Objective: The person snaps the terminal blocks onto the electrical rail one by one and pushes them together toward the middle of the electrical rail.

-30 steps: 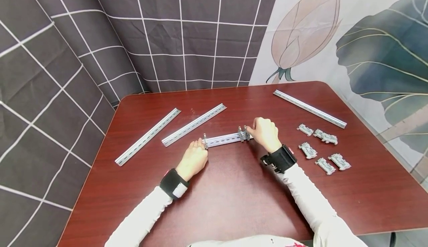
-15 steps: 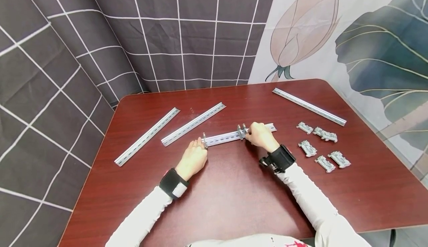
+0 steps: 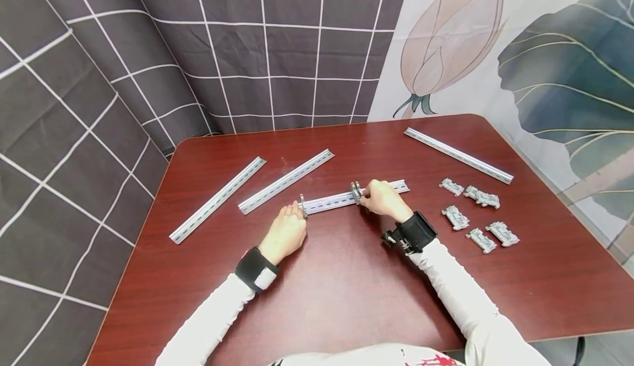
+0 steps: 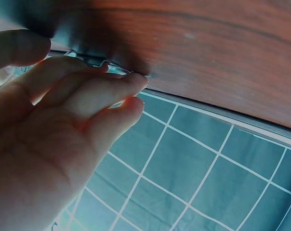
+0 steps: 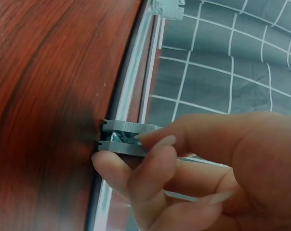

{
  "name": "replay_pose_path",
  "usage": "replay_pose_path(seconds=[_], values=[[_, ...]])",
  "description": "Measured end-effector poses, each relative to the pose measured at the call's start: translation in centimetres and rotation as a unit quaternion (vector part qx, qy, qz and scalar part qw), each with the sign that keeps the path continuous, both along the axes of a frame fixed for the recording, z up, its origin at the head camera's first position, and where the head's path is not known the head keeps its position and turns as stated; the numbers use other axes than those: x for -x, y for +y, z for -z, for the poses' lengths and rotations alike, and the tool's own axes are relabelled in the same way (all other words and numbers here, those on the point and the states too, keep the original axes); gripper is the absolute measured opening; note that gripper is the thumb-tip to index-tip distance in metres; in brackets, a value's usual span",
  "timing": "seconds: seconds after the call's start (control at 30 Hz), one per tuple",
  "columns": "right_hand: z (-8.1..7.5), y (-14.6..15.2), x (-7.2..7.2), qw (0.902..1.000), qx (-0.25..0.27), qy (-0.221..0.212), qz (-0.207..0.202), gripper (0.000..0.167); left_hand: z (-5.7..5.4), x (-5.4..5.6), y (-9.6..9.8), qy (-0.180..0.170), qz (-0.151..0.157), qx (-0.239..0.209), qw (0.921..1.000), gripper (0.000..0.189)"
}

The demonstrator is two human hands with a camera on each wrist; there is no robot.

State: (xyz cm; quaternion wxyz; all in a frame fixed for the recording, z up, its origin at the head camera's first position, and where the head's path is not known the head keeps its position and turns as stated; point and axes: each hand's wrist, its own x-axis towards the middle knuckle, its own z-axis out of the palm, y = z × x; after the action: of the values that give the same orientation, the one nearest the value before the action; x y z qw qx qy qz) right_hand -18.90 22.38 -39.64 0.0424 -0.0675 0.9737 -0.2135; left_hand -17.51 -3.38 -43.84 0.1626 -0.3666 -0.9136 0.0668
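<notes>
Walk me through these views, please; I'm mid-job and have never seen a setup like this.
There is no machine: a person works bare-handed, wearing black wristbands. The wide picture comes from a head camera looking forward and down; the close ones come from cameras on each wrist.

On the reddish-brown table lie two slotted metal rails to the left, a third rail at the far right, and small grey pieces nearer.

In the middle, the left hand touches the left end of the middle rail, beside an upright piece. The right hand grips a pair of grey clips on that rail.
</notes>
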Motion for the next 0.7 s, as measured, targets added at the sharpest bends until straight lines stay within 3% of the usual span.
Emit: replay_pose_path(seconds=[0.3, 0.4, 0.5, 0.6, 0.7], values=[[-0.2, -0.1, 0.2, 0.9998, 0.001, -0.009, -0.018, 0.016, -0.2, 0.0, -0.2, -0.025, -0.020, 0.001, 0.9995, 0.042], [-0.6, -0.3, -0.1, 0.9999, -0.009, -0.006, 0.000, 0.020, -0.3, 0.0, -0.2, -0.043, -0.026, -0.002, 0.9987, 0.042], [-1.1, -1.0, -0.7, 0.9967, -0.041, 0.049, 0.052, 0.028, -0.2, 0.0, -0.1, -0.055, -0.026, -0.006, 0.9981, 0.042], [-1.8, -2.7, -1.4, 0.9854, -0.072, 0.120, 0.097, 0.031, -0.2, -0.1, -0.1, -0.054, -0.023, -0.006, 0.9982, 0.041], [-2.1, -5.3, -1.7, 0.9804, -0.071, 0.163, 0.085, 0.026, -0.2, -0.1, 0.0, -0.042, -0.021, 0.001, 0.9989, 0.041]])
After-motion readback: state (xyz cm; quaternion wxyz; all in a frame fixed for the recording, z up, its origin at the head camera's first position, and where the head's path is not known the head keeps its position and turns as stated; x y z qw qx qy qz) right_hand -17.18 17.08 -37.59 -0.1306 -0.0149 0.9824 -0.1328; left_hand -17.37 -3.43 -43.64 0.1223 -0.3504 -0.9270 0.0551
